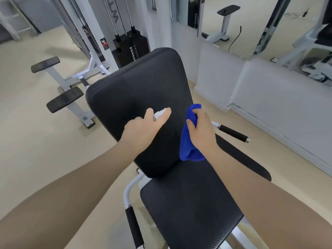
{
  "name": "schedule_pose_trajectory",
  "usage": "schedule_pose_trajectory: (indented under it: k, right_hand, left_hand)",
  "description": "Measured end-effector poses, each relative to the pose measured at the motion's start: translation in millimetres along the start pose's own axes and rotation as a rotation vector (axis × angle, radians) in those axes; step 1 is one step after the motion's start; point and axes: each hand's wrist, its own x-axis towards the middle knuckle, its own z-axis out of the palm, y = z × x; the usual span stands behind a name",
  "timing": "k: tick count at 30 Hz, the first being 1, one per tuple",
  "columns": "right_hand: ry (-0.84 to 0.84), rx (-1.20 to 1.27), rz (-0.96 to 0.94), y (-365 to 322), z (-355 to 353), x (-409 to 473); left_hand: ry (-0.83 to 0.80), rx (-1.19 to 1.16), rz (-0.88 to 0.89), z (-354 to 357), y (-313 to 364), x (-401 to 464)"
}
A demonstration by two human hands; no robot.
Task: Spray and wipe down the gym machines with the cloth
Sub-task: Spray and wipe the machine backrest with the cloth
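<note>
Gripping my white spray bottle, left hand; bunching blue cloth, right hand, both over black backrest.

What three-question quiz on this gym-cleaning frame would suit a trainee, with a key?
1. True or false: the right hand grips the blue cloth.
2. What does the left hand hold? A) a dumbbell B) a white spray bottle C) a phone
3. Fill in: both hands are over the machine's black ____ pad, above the seat pad.

Key: 1 true. 2 B; only the bottle's white top shows between the fingers. 3 back.
</note>
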Motion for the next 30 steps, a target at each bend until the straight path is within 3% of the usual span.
schedule_pose_trajectory:
  k: [3, 6, 9, 12, 15, 19, 20, 23, 26, 28, 30]
  right_hand:
    - [0.109, 0.006, 0.011, 1.0, -3.1, 13.1]
    - [0.097, 0.033, 0.014, 5.2, -6.7, 24.6]
    - [0.053, 0.017, 0.025, 4.8, -5.3, 29.1]
    - [0.03, 0.015, 0.039, 2.3, -1.9, 27.2]
    - [-0.003, 0.005, 0.032, 3.1, 3.8, 17.4]
    - [-0.022, 0.031, 0.079, 10.5, 10.9, 0.3]
    - [-0.026, 0.037, 0.105, 13.6, 12.6, -3.9]
    - [-0.03, 0.028, 0.154, 29.8, 19.3, -17.9]
    - [-0.02, 0.025, 0.177, 44.8, 19.7, -28.1]
    - [0.0, 0.027, 0.187, 49.8, 20.4, -33.0]
    - [0.029, 0.032, 0.177, 43.3, 19.6, -30.7]
  left_hand:
    - [0.009, 0.127, 0.023, -16.9, -12.4, 19.2]
    - [0.055, 0.282, 0.07, -39.5, -22.1, 44.3]
    - [-0.117, 0.252, 0.013, -41.3, -23.7, 47.2]
    - [-0.1, 0.216, -0.1, -36.1, -21.7, 32.6]
    - [-0.165, 0.117, -0.071, -19.7, -12.2, 10.5]
    - [-0.094, 0.153, -0.043, 9.2, 7.1, -26.9]
    - [-0.128, 0.113, -0.009, 15.8, 14.7, -37.6]
    - [-0.464, -0.078, -0.06, 28.7, 39.4, -56.8]
    - [-0.6, -0.222, -0.145, 40.1, 40.6, -50.6]
    - [-0.583, -0.25, -0.133, 34.0, 35.4, -44.9]
    - [-0.414, -0.195, -0.087, 22.4, 25.0, -40.3]
